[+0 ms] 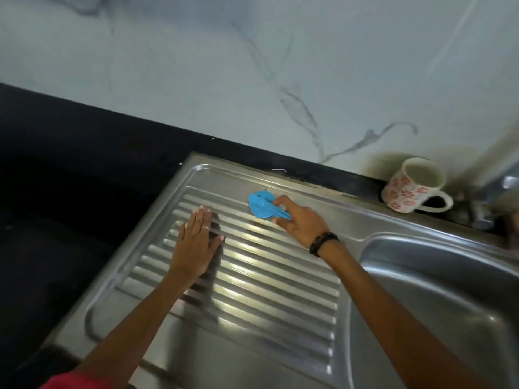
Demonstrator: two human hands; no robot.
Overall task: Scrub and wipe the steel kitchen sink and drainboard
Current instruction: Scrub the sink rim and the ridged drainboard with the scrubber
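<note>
Right hand: gripping blue plastic scrub brush, working far edge of ribbed steel drainboard.
Left hand: lying flat, fingers straight, likely bracing.

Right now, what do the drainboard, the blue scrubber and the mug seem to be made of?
Drainboard: steel, brushed and shiny, with bright reflections on its ribs. Scrubber: probably plastic, with smooth, even blue colour. Mug: likely glazed ceramic, white with a printed flower pattern.
</note>
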